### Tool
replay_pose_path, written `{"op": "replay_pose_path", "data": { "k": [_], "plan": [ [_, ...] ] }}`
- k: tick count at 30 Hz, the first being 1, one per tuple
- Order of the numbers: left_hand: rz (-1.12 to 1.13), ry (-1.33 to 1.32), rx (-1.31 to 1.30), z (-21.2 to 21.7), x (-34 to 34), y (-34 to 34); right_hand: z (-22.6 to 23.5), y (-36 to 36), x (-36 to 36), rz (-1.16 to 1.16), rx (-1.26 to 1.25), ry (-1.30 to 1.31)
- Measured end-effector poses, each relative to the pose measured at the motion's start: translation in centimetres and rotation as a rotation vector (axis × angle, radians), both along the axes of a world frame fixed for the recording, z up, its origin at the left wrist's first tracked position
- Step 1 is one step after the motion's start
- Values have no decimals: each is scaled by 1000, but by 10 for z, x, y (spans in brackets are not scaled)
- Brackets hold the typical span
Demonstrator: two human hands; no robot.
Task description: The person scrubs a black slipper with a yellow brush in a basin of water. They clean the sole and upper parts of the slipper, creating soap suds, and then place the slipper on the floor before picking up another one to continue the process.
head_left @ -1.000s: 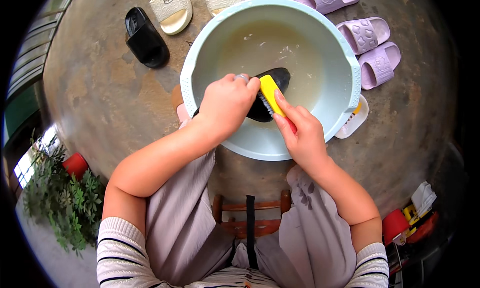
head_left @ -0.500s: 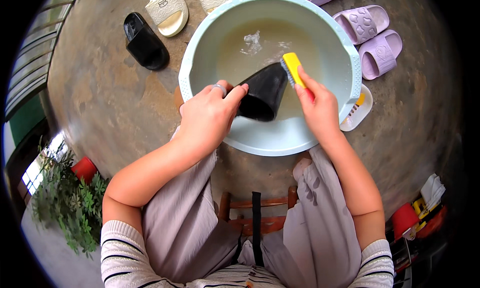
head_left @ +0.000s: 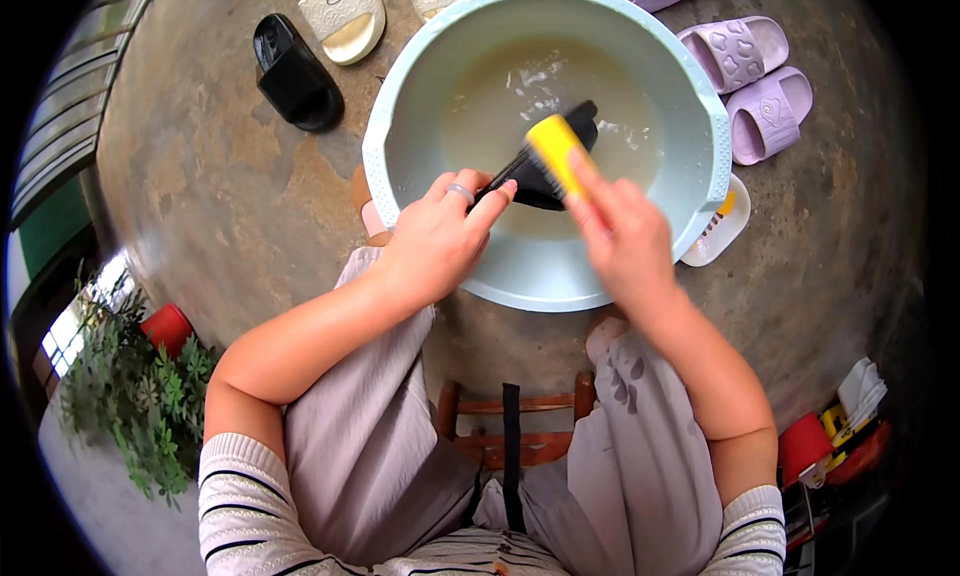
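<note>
- The left arm bends at the elbow, and its forearm slants up and inward to the left hand [head_left: 440, 231], which sits back-up over the near left part of the basin [head_left: 378, 146], a ring [head_left: 461, 192] on one finger.
- The right forearm rises and leans inward; the right hand [head_left: 632, 238] is slightly blurred above the near right part of the basin, its fingers aimed up and to the left.
- The left hand grasps the near left end of a black slipper [head_left: 540, 186], thumb and fingers pinched about its edge.
- The right hand is closed around the handle of a yellow brush [head_left: 555, 144].
- The slipper stretches from the left fingers up and to the right, inside the basin's outline, its far tip beyond the brush.
- The brush head crosses over the slipper, bristles turned toward it; blur makes it hard to tell whether they touch.
- The pale blue basin holds cloudy water [head_left: 480, 106] with bright streaks, and stands on a stained brown floor [head_left: 200, 196].
- Around it lie another black slipper [head_left: 298, 76], cream slippers [head_left: 345, 18] and lavender slippers [head_left: 735, 54].
- A wooden stool [head_left: 475, 446] shows between the person's legs.
- A leafy plant [head_left: 140, 406] is at lower left, near a red pot [head_left: 167, 329]; a metal railing [head_left: 62, 146] curves along the upper left.
</note>
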State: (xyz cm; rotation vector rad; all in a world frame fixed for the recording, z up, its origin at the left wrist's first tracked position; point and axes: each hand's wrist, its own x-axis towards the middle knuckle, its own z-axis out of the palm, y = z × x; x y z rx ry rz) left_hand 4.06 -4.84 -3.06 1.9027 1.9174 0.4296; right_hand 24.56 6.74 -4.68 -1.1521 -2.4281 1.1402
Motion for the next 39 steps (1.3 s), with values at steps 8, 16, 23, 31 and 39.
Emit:
{"op": "replay_pose_path", "data": {
  "k": [8,16,23,31,39],
  "plan": [
    [28,-47,18,-5,0,-1,-25,22,9,16,171,-82],
    [101,-62,30,-11,-4,-1,-22,11,-3,13,99,-33],
    [36,-61,23,-9,-1,0,-26,34,-2,-77,48,-138],
    [10,-93,29,-8,0,-3,-38,20,16,-42,153,-146],
    [135,-102,72,-14,-12,-1,-16,53,4,-88,260,-112]
  ]
}}
